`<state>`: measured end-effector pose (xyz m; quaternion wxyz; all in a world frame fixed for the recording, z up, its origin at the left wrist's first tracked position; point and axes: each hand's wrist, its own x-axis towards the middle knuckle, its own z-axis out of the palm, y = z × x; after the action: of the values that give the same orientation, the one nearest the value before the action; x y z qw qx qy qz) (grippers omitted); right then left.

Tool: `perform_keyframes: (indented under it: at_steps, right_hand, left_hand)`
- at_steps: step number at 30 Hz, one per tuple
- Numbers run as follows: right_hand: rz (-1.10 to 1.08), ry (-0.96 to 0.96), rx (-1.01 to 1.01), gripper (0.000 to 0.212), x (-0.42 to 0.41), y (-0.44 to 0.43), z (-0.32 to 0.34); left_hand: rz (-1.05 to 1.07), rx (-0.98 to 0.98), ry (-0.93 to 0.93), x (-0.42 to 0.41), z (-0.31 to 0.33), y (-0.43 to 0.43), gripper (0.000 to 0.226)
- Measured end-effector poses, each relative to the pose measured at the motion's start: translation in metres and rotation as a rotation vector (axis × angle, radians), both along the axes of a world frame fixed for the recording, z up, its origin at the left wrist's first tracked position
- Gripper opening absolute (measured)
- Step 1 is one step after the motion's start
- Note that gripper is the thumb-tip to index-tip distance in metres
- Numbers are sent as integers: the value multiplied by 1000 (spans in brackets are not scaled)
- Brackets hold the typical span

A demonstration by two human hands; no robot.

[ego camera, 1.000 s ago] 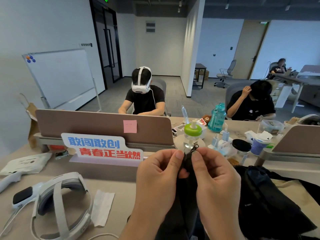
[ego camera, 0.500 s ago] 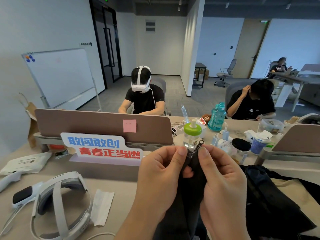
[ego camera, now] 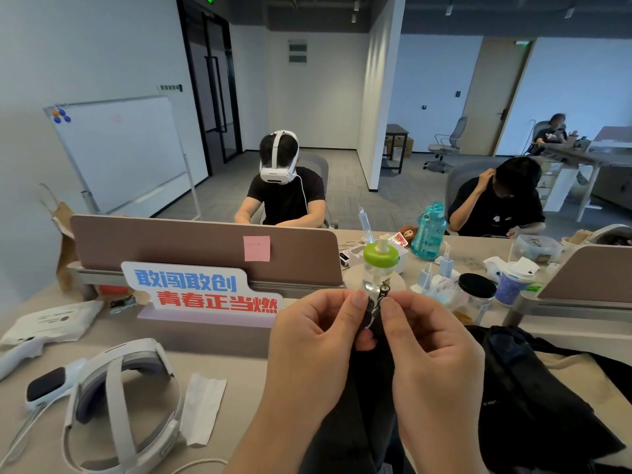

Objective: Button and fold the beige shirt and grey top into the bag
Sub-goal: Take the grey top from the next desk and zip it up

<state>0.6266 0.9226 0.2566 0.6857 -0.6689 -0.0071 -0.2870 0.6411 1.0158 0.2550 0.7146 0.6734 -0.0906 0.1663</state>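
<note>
Both my hands hold up the dark grey top [ego camera: 355,425] in front of me above the desk. My left hand [ego camera: 318,347] pinches one side of its upper edge and my right hand [ego camera: 434,354] pinches the other side. A small metal zip pull [ego camera: 384,289] sticks up between my fingertips. The rest of the top hangs down between my wrists. To the right lies a black bag [ego camera: 533,398] on the desk, with a beige cloth [ego camera: 574,367] showing behind it, which may be the beige shirt.
A white headset [ego camera: 119,401] and a folded tissue [ego camera: 203,408] lie on the desk at the left. A slogan sign [ego camera: 201,290] and a brown divider [ego camera: 205,248] stand ahead. A green-capped bottle [ego camera: 380,265], jars and cups crowd the middle right. People sit beyond the divider.
My two hands have risen a little with the grey top, and the zip pull now sits higher between my fingertips.
</note>
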Motion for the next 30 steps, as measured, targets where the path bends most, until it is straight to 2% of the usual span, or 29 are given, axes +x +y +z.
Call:
perform_keyframes:
  at_steps: [11,13,18,20,23,30]
  right_hand:
    - [103,3,-157,21,0,3,-5]
    - [67,12,-104,19,0,4,-9]
    - [-16,58,169,13,3,-3,-5]
    - [-23,56,192,18,4,-7,-2]
    - [-24,42,192,25,4,-7,0]
    - [-54,55,170,25,8,-7,-2]
  left_hand:
    - [60,-76,31,4,1,7,26]
    - [56,-58,17,5,0,7,26]
    - [-49,-145,47,3,-1,6,22]
    - [-112,-201,72,2,-2,7,22]
    - [-115,-172,42,4,-2,6,21]
    - [-72,-161,130,10,-7,5,40]
